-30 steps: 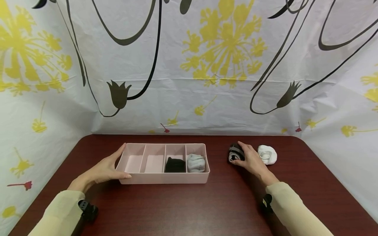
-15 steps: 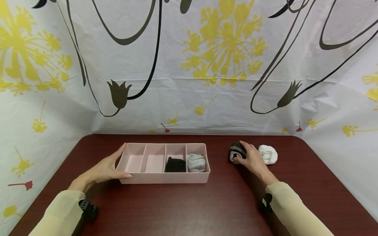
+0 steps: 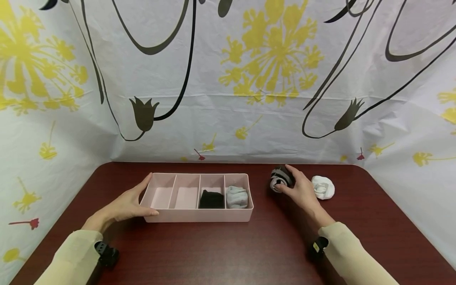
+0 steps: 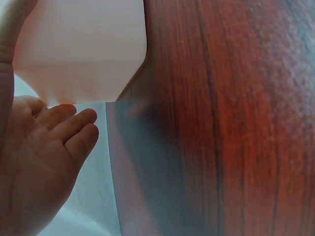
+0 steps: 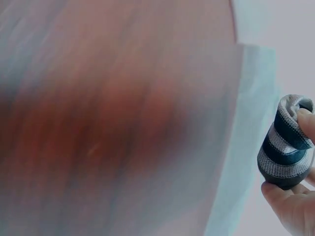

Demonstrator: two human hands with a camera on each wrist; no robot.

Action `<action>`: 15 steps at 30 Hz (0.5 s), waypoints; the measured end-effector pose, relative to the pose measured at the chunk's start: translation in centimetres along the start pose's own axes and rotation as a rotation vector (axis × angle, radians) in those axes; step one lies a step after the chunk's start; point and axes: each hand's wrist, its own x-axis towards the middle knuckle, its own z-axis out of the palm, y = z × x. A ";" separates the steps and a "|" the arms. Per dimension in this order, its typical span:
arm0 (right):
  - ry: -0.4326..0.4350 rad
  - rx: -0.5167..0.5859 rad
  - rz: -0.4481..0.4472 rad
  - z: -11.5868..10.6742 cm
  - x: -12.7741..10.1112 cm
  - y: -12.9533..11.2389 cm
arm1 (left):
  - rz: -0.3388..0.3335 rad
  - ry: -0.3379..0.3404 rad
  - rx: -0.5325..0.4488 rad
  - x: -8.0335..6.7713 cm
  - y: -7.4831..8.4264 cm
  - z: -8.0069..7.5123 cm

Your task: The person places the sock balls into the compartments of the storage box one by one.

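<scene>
My right hand (image 3: pixel 302 191) grips a rolled-up pair of striped grey and black socks (image 3: pixel 279 180), thumb on the near side and fingers on the far side. The right wrist view shows the striped roll (image 5: pixel 284 142) raised off the table. My left hand (image 3: pixel 124 202) holds the left end of a pink divided box (image 3: pixel 199 215), its thumb along the front wall and a finger at the back corner. A folded black sock bundle (image 3: pixel 211 199) sits in the box's third compartment from the left. A pale grey sock bundle (image 3: pixel 236 197) fills the rightmost one.
To the right of my right hand lies a white rolled sock bundle (image 3: pixel 323 187) on the dark red wooden table (image 3: pixel 221 253). The two left compartments (image 3: pixel 186 192) show bare floors. A patterned cloth (image 3: pixel 213 79) hangs behind the table and along both sides.
My right hand has raised the striped socks and shifted them slightly left, away from the white bundle. The left hand and the box have stayed in place.
</scene>
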 end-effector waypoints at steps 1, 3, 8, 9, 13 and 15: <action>0.003 0.019 0.002 0.0 0.1 -0.4 | -0.002 -0.001 -0.002 0.0 0.0 0.0; 0.006 0.057 0.006 0.1 0.3 -1.4 | -0.005 -0.001 -0.001 -0.1 0.0 0.0; 0.001 0.153 0.012 0.5 0.6 -3.9 | -0.010 0.000 0.006 -0.1 0.0 0.0; -0.002 0.172 0.013 0.6 0.7 -4.5 | -0.009 0.000 0.006 -0.1 0.0 0.0; -0.009 0.251 -0.006 1.2 0.9 -6.8 | -0.004 0.000 0.010 0.0 0.0 0.0; -0.016 0.270 -0.023 1.5 1.0 -8.0 | -0.002 0.000 0.012 0.0 -0.1 0.1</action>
